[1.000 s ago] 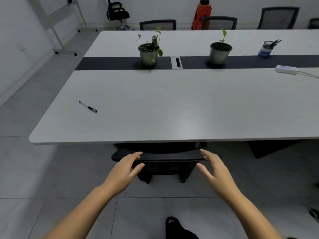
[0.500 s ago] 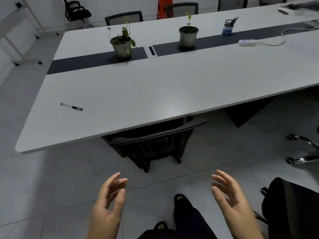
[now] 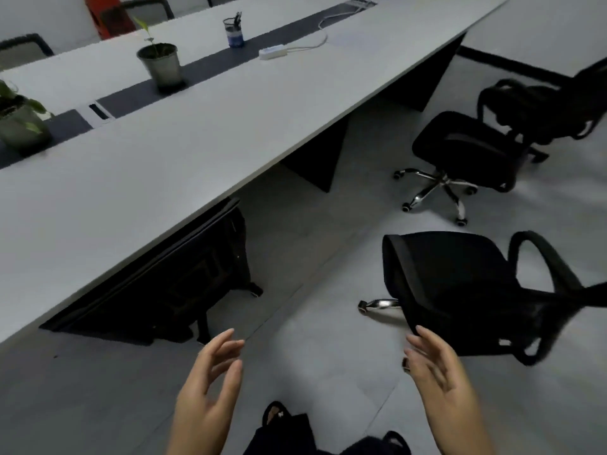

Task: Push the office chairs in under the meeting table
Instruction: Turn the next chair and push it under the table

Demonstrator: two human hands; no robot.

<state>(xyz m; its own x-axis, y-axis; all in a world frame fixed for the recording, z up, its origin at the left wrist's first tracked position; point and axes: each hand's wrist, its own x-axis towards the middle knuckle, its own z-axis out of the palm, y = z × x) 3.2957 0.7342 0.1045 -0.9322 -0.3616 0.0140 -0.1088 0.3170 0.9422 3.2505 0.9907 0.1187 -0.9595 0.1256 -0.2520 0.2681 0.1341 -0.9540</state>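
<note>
A long white meeting table (image 3: 184,152) runs diagonally across the view. One black office chair (image 3: 184,277) is tucked under its near edge, only the backrest showing. A second black chair (image 3: 460,290) stands out on the floor at the right, its seat facing me. A third black chair (image 3: 466,146) stands farther back, also away from the table. My left hand (image 3: 207,392) hovers low in the middle, fingers spread, holding nothing. My right hand (image 3: 440,379) is open too, its fingertips close to the front edge of the second chair's seat.
On the table stand two potted plants (image 3: 161,64), a pen cup (image 3: 234,31) and a white power strip (image 3: 272,52) with a cable. Black table legs (image 3: 322,159) sit under the edge. More chair backs (image 3: 23,47) show on the far side. My feet (image 3: 279,418) are below.
My hands left the tucked chair's backrest and drew back. The view swung right, bringing two loose chairs into sight, and my right hand now nears the closer one.
</note>
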